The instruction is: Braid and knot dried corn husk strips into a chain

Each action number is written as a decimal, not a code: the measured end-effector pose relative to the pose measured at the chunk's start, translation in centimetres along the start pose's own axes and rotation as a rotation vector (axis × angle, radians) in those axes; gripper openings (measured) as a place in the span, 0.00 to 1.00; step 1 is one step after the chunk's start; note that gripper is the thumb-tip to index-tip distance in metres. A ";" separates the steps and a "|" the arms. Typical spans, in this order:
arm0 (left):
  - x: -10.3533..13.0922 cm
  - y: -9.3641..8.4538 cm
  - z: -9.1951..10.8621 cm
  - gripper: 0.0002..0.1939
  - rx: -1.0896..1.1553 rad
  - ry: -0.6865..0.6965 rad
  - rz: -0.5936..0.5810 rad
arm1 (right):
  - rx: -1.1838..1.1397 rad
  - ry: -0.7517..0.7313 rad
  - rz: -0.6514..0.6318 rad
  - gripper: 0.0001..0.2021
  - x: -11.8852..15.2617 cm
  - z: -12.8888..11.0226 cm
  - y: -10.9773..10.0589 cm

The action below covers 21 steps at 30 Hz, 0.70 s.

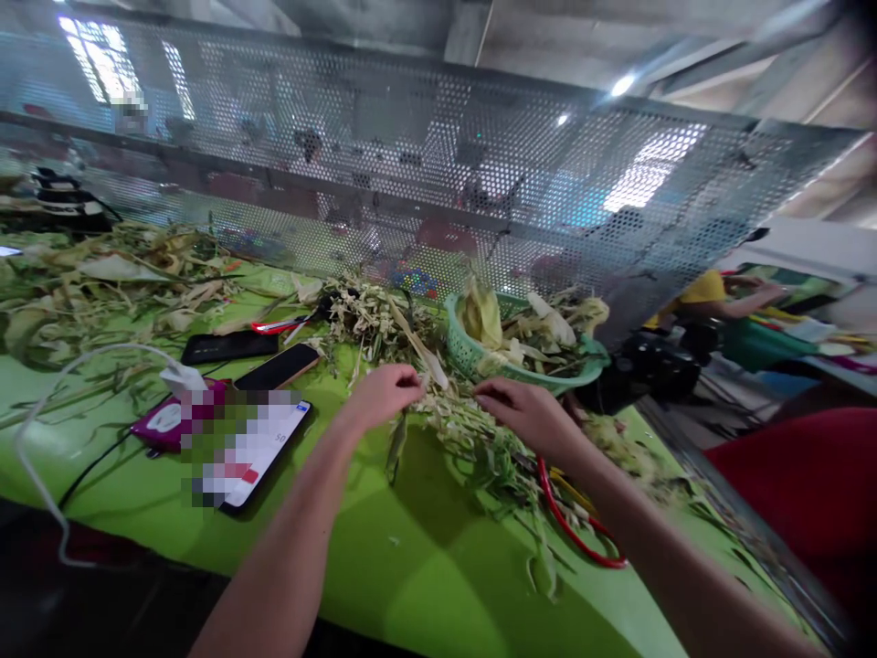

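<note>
My left hand (387, 395) is closed in a pinch over the green table (411, 557), its fingertips pressed together. A narrow green leaf strip (396, 448) hangs just below those fingers and appears held by them. To the right, apart from it, my right hand (517, 411) has its fingers curled in. Whatever is between those fingers, if anything, is hidden. Pale husk-like scraps and green leaf bits (472, 439) lie beneath and between both hands. Scissors with red handles (575, 539) rest partly under my right forearm, their blades covered by leaves.
A green plastic basket (472, 352) of dried leaves stands behind my right hand. Phones (278, 367) and a purple box with a white charger (174, 416) lie at left. A perforated metal screen (384, 164) closes the back. Another person's arm (740, 302) shows far right.
</note>
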<state>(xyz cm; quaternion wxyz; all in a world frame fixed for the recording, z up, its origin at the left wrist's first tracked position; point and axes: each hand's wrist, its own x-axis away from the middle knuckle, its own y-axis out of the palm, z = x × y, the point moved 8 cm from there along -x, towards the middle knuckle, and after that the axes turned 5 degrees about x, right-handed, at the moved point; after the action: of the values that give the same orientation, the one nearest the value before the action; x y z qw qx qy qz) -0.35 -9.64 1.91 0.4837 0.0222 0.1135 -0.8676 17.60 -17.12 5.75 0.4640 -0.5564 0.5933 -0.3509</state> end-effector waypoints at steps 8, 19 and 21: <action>0.5 2.9 -1.9 0.10 -0.478 0.092 -0.173 | 0.167 0.262 0.068 0.11 -5.8 2.2 5.3; -0.4 0.7 -0.4 0.22 -0.384 0.058 0.158 | 0.004 0.243 0.137 0.10 -4.0 1.2 3.5; -0.3 0.9 -0.6 0.22 -0.279 0.029 0.202 | -0.027 0.211 0.219 0.11 -3.1 -0.1 2.7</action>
<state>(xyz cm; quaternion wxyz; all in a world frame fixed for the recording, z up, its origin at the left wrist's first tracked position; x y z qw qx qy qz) 0.59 -9.70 1.21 0.5651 -0.0216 0.2370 -0.7900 16.51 -13.74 3.78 0.4270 -0.4548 0.7005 -0.3465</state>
